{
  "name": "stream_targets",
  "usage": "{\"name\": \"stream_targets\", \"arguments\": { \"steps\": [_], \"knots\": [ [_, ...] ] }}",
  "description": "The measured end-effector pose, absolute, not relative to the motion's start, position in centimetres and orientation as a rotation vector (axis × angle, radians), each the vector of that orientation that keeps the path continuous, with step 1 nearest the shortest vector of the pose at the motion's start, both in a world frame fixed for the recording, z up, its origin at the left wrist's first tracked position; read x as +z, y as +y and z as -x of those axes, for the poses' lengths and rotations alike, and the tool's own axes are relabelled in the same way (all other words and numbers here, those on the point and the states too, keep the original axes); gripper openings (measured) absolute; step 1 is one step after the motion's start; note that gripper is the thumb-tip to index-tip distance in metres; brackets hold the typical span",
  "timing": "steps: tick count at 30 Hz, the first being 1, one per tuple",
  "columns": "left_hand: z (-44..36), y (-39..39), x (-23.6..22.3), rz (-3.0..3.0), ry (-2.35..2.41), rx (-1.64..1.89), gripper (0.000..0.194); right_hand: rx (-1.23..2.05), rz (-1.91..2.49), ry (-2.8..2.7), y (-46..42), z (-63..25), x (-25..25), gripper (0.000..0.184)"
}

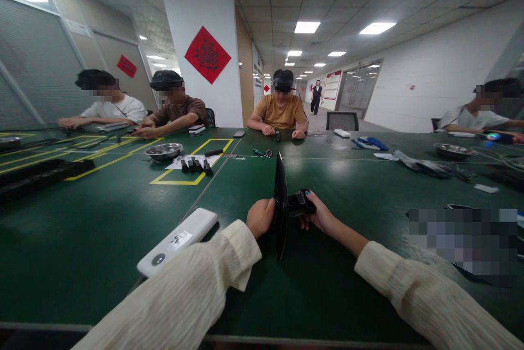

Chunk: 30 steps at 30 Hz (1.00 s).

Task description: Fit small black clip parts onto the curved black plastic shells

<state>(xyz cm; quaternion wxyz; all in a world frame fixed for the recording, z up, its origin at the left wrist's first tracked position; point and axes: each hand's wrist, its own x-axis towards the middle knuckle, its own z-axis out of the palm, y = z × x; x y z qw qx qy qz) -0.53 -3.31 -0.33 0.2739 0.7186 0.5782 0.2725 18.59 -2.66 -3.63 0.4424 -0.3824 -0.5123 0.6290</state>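
Observation:
A thin black panel (281, 205), seen almost edge-on, stands upright above the table in front of me. My left hand (260, 218) is closed at the panel's left face; the fingertips are hidden. On the right side, a chunky black mount-like part (301, 202) sticks out from the panel. Closed around that part is my right hand (318, 214), its thumb on top and its fingers underneath. Left of my left hand lies a long white device (178, 242) with a label and a round dark spot.
Several small black parts (197, 166) and a metal bowl (164, 152) sit by a yellow-taped rectangle (176, 182). Pliers-like tools (262, 153) lie farther ahead. At right are grey gloves (421, 164) and a blurred-out flat object (464, 241). Several people sit around the green table (347, 295).

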Motion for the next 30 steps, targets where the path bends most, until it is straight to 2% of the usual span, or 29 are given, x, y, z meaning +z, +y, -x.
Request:
{"name": "stream_targets", "arguments": {
  "steps": [8,16,25,30],
  "knots": [
    [0.3,-3.6,0.3,-1.991,1.543,0.715,0.047,1.535,0.926,-1.283,-2.6,-18.5,-3.7,0.041],
    [0.0,-4.0,1.0,-1.96,1.573,0.722,0.039,1.537,0.917,-1.281,-2.5,-18.5,-3.8,0.04],
    [0.2,-3.5,0.2,-2.01,1.576,0.706,0.048,1.557,0.932,-1.252,-2.3,-18.5,-4.0,0.042],
    [0.3,-3.5,-0.1,-2.017,1.518,0.74,0.047,1.554,0.929,-1.242,-2.8,-18.5,-3.7,0.053]
  ]
}}
